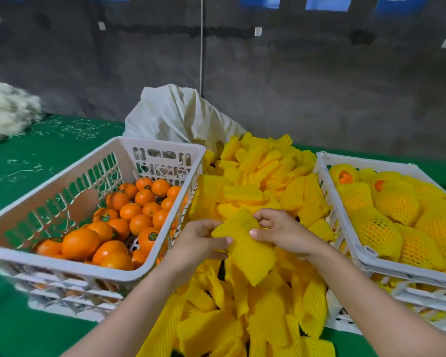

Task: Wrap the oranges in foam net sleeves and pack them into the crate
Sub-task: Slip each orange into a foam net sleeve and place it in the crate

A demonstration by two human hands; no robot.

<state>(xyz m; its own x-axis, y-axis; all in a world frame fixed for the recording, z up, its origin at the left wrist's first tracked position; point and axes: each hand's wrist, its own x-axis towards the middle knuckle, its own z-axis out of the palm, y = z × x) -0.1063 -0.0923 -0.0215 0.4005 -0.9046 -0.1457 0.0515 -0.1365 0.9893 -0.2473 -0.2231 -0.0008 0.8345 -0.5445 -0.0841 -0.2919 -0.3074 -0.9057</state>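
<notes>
— So, left hand (204, 243) & right hand (281, 235) both pinch one sleeve (243, 244) over the pile (255, 176); oranges (129, 220) sit in the basket (62, 264), unwrapped.
— Risk: pull too hard, foam prob. tears; or 2 stick tog.

The white plastic crate of wrapped oranges (397, 270) at 3 o'clock is cut off. The fluffy white pile (5, 114) at 9 o'clock is blurry. The round fruit stickers (153, 236) are too small to read.

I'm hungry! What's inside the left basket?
Bare oranges, some with stickers, heaped toward the right side of the basket. Whatever lies under the top ones is covered.
</notes>
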